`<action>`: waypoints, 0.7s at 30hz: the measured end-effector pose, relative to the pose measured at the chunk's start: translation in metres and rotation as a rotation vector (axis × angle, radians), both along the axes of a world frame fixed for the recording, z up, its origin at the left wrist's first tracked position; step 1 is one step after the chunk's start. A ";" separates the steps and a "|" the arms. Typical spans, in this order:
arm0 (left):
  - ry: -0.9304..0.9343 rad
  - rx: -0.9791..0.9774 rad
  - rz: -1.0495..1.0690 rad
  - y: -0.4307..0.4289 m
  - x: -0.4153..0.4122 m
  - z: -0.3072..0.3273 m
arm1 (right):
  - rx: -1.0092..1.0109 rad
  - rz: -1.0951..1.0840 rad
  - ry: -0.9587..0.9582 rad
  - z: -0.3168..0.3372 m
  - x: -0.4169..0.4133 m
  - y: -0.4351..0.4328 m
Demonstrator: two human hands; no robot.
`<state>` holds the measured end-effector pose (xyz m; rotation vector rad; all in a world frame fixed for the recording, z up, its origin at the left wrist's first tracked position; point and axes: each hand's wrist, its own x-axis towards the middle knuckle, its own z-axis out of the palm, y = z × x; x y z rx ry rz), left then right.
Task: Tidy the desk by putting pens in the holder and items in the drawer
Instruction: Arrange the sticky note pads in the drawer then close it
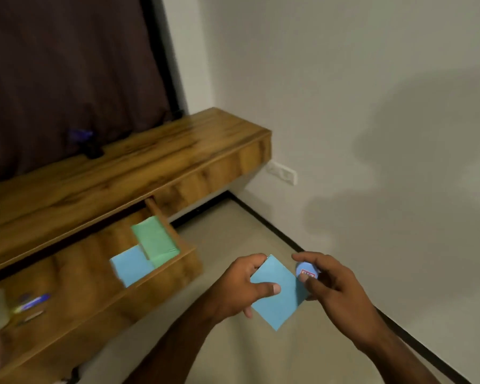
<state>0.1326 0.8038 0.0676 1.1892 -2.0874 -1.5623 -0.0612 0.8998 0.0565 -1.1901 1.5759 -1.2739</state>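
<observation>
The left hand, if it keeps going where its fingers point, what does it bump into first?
Probably the right hand, holding a small blue round thing. The left hand holds a blue paper pad.

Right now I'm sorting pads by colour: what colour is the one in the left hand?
Light blue pad, clearest in the head view.

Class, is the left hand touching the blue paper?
Touching: in the head view, the left hand pinches the blue paper, thumb lying on top.
</observation>
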 end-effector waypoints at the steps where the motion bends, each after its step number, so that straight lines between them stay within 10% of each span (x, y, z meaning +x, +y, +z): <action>1: -0.011 -0.015 0.036 -0.002 0.026 0.003 | 0.007 0.052 -0.002 0.002 0.022 -0.013; 21: -0.197 -0.040 0.613 -0.115 0.243 -0.026 | 0.212 0.755 -0.157 -0.017 0.228 -0.252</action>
